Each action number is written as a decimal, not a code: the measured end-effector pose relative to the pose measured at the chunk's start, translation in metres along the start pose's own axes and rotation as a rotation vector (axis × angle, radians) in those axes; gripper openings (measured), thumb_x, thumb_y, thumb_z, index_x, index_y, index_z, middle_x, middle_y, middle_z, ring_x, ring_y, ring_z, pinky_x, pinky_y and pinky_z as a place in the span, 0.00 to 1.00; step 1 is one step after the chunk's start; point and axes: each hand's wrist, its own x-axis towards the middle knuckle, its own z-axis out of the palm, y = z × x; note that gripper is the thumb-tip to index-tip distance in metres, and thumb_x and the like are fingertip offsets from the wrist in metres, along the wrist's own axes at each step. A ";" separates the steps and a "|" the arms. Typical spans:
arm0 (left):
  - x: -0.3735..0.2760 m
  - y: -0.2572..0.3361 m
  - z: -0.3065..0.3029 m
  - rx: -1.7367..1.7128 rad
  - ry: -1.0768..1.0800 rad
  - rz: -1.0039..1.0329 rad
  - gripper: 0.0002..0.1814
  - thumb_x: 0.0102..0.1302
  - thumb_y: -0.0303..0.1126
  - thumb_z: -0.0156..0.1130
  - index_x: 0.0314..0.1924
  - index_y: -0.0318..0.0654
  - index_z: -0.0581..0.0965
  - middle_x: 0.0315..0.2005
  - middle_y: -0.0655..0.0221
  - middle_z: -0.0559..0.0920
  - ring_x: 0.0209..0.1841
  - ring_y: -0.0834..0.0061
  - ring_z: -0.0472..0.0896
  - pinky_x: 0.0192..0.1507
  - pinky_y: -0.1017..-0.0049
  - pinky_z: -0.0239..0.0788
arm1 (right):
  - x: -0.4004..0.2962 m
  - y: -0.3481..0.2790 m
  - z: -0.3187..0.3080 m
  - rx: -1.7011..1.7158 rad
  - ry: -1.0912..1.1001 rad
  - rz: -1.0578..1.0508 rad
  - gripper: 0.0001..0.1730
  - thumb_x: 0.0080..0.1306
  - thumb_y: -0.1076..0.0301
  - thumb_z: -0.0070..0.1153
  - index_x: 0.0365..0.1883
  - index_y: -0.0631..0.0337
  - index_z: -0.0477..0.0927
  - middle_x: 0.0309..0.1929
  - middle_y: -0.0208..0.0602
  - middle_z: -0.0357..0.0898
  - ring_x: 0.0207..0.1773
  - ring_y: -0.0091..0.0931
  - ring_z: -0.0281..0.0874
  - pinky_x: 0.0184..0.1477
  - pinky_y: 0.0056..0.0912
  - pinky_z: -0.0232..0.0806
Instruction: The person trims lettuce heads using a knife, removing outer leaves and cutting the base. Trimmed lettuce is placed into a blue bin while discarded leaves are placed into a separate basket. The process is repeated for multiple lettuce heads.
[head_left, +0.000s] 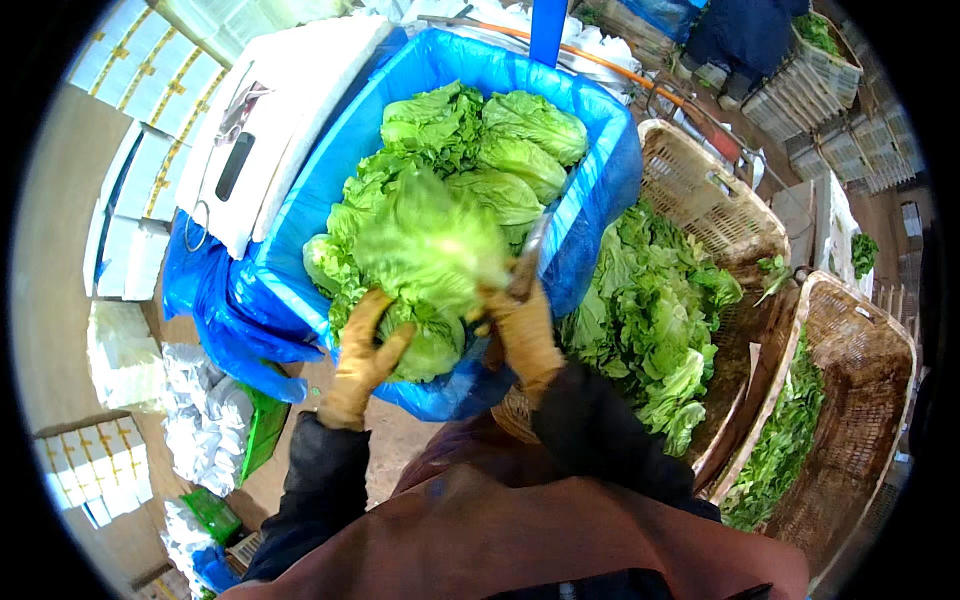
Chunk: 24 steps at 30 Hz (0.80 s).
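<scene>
My left hand (367, 360), in a yellow glove, is at the near edge of a blue-lined crate (300, 225). Its fingers and thumb are spread against a lettuce head (429, 349); whether they grip it is unclear. My right hand (525, 330), gloved alike, is closed around the brown handle of a knife (534, 244), whose blade points away from me. Between the hands, a motion-blurred lettuce (435, 236) shows its pale cut base, close to my right fingers. More lettuce heads (525, 161) lie in rows at the crate's far end.
To the right, a dirty plastic basket (712, 176) holds loose lettuce leaves (652, 300); a second basket (862, 375) stands beyond it. A white foam lid (285, 97) leans at the crate's left. White foam boxes (150, 172) are stacked farther left. A person's dark-clothed legs (739, 41) show at upper right.
</scene>
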 end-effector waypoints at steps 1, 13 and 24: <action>0.018 0.034 -0.016 -0.252 -0.046 -0.180 0.23 0.63 0.28 0.69 0.57 0.33 0.78 0.56 0.50 0.80 0.62 0.53 0.76 0.67 0.60 0.65 | 0.005 0.009 0.000 -0.154 0.009 0.034 0.33 0.66 0.70 0.67 0.65 0.62 0.63 0.38 0.37 0.81 0.24 0.25 0.78 0.20 0.26 0.68; 0.102 0.009 0.057 0.227 -0.315 0.382 0.27 0.56 0.42 0.71 0.55 0.41 0.81 0.53 0.55 0.82 0.57 0.51 0.77 0.61 0.55 0.66 | -0.132 -0.054 -0.118 -0.445 0.128 0.391 0.18 0.72 0.66 0.58 0.59 0.53 0.82 0.38 0.35 0.88 0.30 0.21 0.83 0.32 0.27 0.73; 0.080 0.109 0.058 0.550 -0.194 0.474 0.35 0.66 0.31 0.62 0.71 0.33 0.65 0.70 0.51 0.68 0.73 0.48 0.61 0.75 0.54 0.47 | -0.111 -0.079 -0.272 -1.336 0.766 -0.123 0.43 0.63 0.56 0.68 0.73 0.57 0.64 0.69 0.54 0.70 0.68 0.45 0.73 0.67 0.42 0.68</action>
